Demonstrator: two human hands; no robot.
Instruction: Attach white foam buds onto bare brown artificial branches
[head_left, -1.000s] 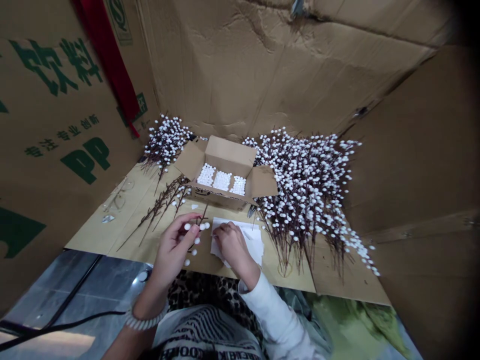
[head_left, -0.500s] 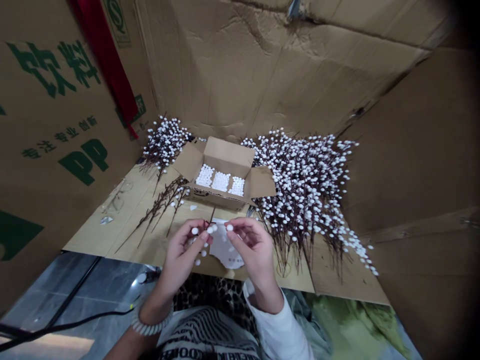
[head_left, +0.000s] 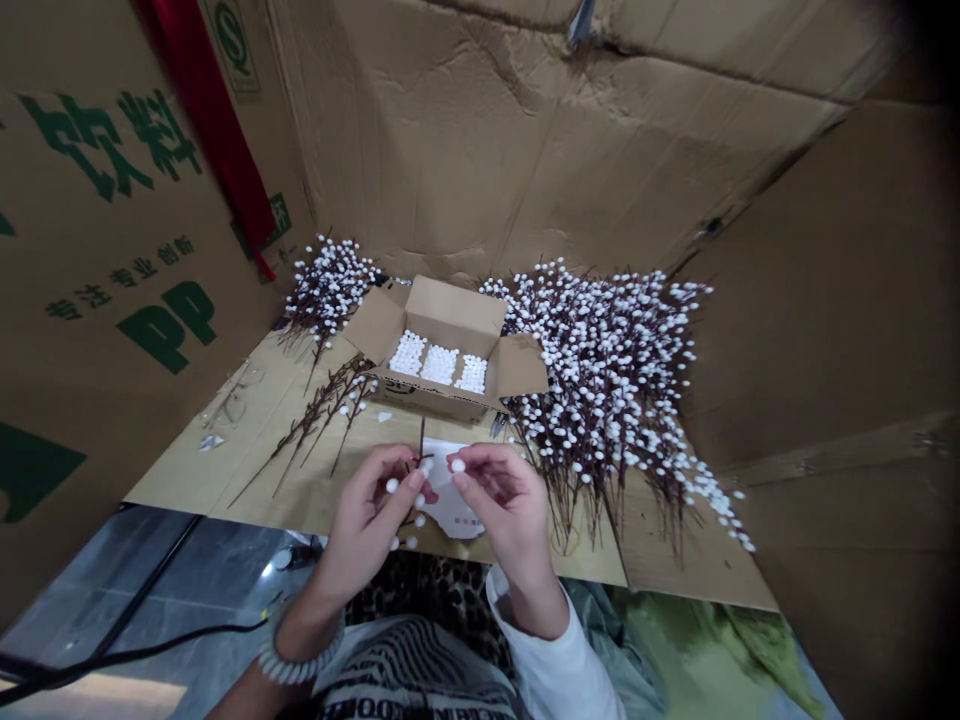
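My left hand (head_left: pixel 367 525) is closed on a thin brown twig (head_left: pixel 420 447) with a few white beads stuck on it. My right hand (head_left: pixel 502 505) pinches one white bead (head_left: pixel 457 465) between thumb and forefinger, right beside the twig's tip. Both hands hover just above a white sheet of paper (head_left: pixel 456 512) on the cardboard table (head_left: pixel 262 440). Behind them stands a small open cardboard box (head_left: pixel 444 345) filled with white beads.
A large heap of beaded twigs (head_left: pixel 615 380) lies right of the box, a smaller bunch (head_left: pixel 326 285) at the back left. Bare twigs (head_left: pixel 315 410) lie left of the box. Cardboard walls surround the table. A black cable (head_left: pixel 112 655) runs over the floor.
My right hand lifted off the white paper with a bead and came up to the twig. My left hand drew the twig nearer and a little lower.
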